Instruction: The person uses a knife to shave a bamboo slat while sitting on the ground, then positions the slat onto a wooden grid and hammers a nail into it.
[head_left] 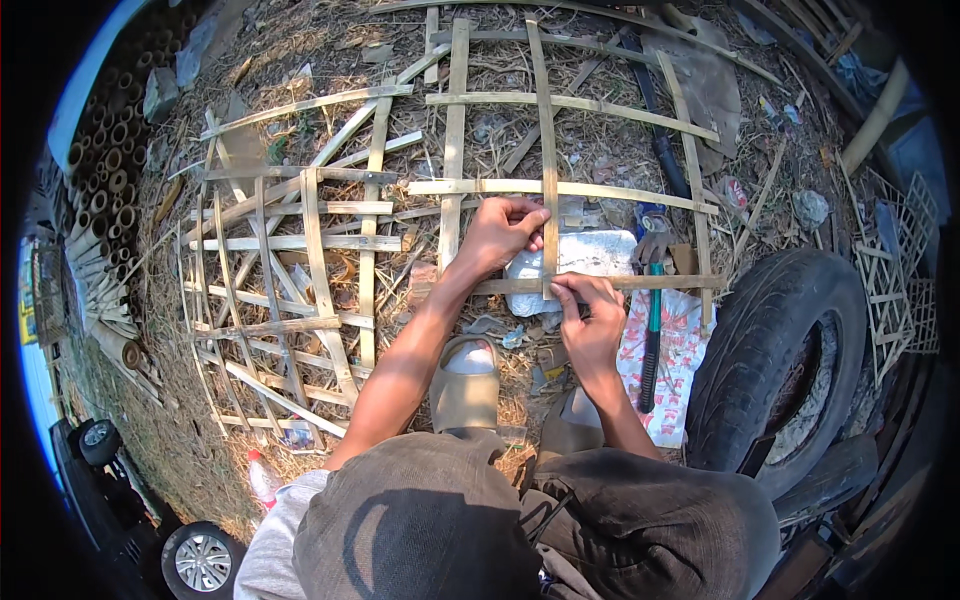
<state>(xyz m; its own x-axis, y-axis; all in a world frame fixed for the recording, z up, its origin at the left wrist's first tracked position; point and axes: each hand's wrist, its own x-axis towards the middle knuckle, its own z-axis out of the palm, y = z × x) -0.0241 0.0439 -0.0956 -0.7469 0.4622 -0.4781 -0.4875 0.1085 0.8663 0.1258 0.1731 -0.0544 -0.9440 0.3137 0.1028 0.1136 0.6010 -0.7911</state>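
A lattice of flat bamboo slats lies on the ground before me. My left hand is closed, thumb and fingers pinching the edge of an upright bamboo slat. At that slat's near end, my right hand grips it where it crosses a darker cross slat. Beneath the crossing sits a pale white block, partly covered by the slats and my hands. A hammer with a green and black handle rests right of my right hand, its head close to the cross slat.
A second bamboo lattice lies to the left. At the right stand a worn tyre and more lattice panels. A patterned red and white sheet lies under the hammer handle. Bamboo poles are stacked at far left, above a vehicle wheel.
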